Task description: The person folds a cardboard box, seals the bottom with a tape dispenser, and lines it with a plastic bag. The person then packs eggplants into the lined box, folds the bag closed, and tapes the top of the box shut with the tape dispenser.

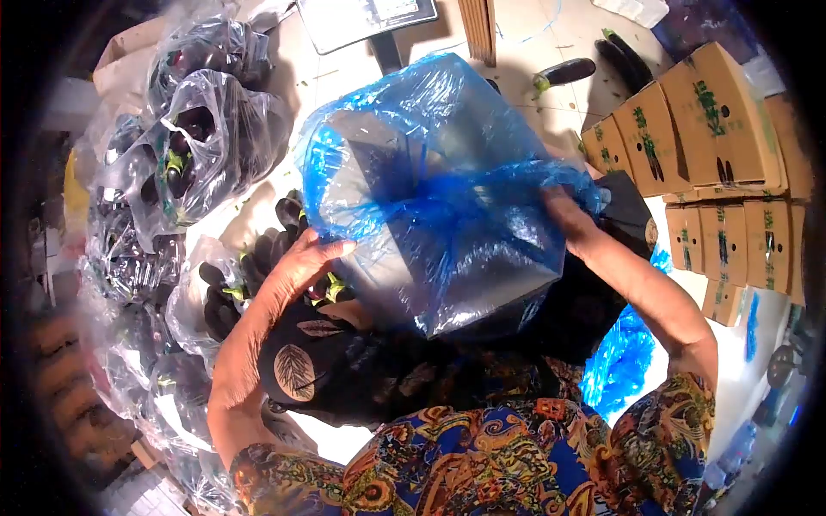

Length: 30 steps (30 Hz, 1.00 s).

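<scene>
A box [383, 279] with pale sides is on my lap, draped in a thin, see-through blue plastic bag [430, 73]. The film is bunched in darker folds across the box's middle. My left hand [308, 258] grips the bag at the box's left edge, thumb on top and other fingers hidden beneath. On the right side, my right hand [564, 211] is closed on the gathered film, its fingertips partly covered by plastic. Loose eggplants [262, 254] lie on the floor just beyond my left forearm.
Clear bags of eggplants [202, 142] are piled along the left. Printed brown cartons [718, 129] stand stacked at the right. Loose eggplants [568, 71] and a scale [370, 21] are at the far side. More blue plastic [621, 361] lies beside my right leg.
</scene>
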Each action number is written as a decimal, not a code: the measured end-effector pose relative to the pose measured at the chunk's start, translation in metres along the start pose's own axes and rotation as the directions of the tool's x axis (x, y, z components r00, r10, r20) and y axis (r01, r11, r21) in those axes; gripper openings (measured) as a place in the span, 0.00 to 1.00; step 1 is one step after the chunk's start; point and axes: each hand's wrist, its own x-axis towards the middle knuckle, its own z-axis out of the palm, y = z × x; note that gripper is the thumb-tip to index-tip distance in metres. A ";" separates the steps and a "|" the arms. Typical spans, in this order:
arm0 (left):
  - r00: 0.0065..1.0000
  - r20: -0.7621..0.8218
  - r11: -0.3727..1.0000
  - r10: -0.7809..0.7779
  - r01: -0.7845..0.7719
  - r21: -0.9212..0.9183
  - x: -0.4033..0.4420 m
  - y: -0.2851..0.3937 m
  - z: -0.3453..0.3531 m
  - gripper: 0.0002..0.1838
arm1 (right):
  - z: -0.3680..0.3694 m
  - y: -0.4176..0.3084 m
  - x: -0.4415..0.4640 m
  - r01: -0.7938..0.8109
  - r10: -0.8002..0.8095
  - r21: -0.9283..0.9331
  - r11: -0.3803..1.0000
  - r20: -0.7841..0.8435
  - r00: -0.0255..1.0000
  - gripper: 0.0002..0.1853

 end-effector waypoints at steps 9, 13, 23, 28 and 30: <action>0.993 0.103 0.948 0.049 -0.079 0.307 0.010 -0.020 -0.019 0.30 | 0.012 -0.012 0.009 0.064 -0.209 -0.591 0.804 -0.182 0.961 0.29; 0.993 0.104 0.985 -0.062 0.044 0.168 0.004 -0.020 -0.022 0.26 | -0.001 -0.037 0.019 0.064 -0.306 -0.957 0.284 -0.028 0.951 0.30; 0.978 0.183 0.984 0.103 -0.127 0.123 0.024 -0.016 -0.025 0.26 | 0.002 -0.056 0.110 0.088 -0.070 -0.995 -0.036 0.090 0.993 0.19; 0.972 0.220 0.989 0.082 -0.106 0.103 0.036 -0.025 -0.029 0.25 | 0.017 -0.064 0.142 0.282 -0.438 -0.644 0.711 -0.091 0.895 0.21; 0.976 0.192 0.990 0.100 -0.116 0.074 0.034 -0.021 -0.024 0.26 | 0.014 -0.032 0.171 0.192 -0.491 -0.818 0.542 -0.122 0.862 0.22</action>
